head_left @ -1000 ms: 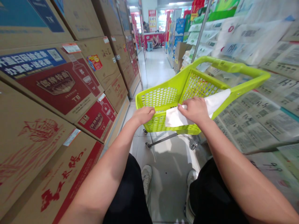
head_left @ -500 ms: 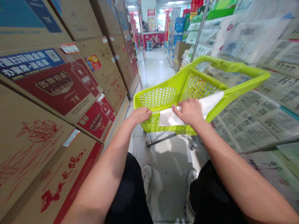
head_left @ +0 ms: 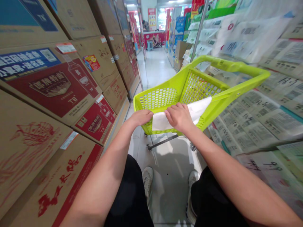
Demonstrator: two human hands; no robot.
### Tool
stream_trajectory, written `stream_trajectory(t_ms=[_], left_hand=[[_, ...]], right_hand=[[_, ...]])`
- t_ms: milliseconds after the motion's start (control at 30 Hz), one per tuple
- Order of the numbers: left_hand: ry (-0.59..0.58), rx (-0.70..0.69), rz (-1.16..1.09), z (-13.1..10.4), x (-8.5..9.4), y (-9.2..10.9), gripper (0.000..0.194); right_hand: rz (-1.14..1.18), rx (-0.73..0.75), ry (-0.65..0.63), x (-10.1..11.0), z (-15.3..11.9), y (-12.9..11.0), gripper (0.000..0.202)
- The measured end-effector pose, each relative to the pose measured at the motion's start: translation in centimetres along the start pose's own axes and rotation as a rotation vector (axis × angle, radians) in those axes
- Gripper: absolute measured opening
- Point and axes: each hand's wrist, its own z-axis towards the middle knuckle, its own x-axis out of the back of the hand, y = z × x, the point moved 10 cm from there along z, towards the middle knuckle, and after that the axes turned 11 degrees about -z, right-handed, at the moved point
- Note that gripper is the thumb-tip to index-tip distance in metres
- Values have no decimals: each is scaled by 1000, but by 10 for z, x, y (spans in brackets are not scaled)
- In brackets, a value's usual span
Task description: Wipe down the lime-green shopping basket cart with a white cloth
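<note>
A lime-green shopping cart (head_left: 214, 108) stands sideways in front of me, its push handle toward the right. My left hand (head_left: 143, 117) is closed over the basket's rim near its left front corner. Along the near rim, my right hand (head_left: 179, 117) is wrapped around a white cloth (head_left: 201, 108) and presses it to the rim. Part of the cloth hangs down the outside of the perforated side wall, and its left end reaches close to my left fingers. My right fingertips are partly hidden behind the rim.
Stacked cardboard cartons (head_left: 50, 85) rise on the left side of the aisle. Shelves of wrapped paper packs (head_left: 255, 116) line the right, close beside the cart. Tiled floor (head_left: 156, 64) runs ahead to a red counter (head_left: 158, 37), with a blue stool (head_left: 150, 45) and a person near it.
My right hand has slid left along the near rim, drawing the white cloth with it toward my left hand. My left hand keeps its hold on the corner.
</note>
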Motion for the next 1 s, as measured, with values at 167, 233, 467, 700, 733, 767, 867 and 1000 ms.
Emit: stream_trajectory(t_ms=[167,233,467,700,733,767,867,1000], left_hand=[[-19,23,45,-2,1,-4,56],[-16,15,53,-1,0,-2,56],[-6,13,47,1,-3,2,58],[-8,2,-12,0,2,-6,56],[-6,4,-9,0,2,-7,56],[-2,5,-1,0,2,-8,56],[0,2,30,1,0,-6,57],[2,31,54,4,-4,-4,59]], right_hand=[[-81,-350,13,1,0,89,59],[-110,-427,54,5,-3,115,57],[-50,-162,33,0,-4,30,56],[-4,-52,-12,3,2,9,56],[-35,-133,-31,1,3,32,61],[-71,-232,-42,1,4,57,65],[-140,-402,-15,4,2,100,66],[-101,-231,25,1,3,55,60]])
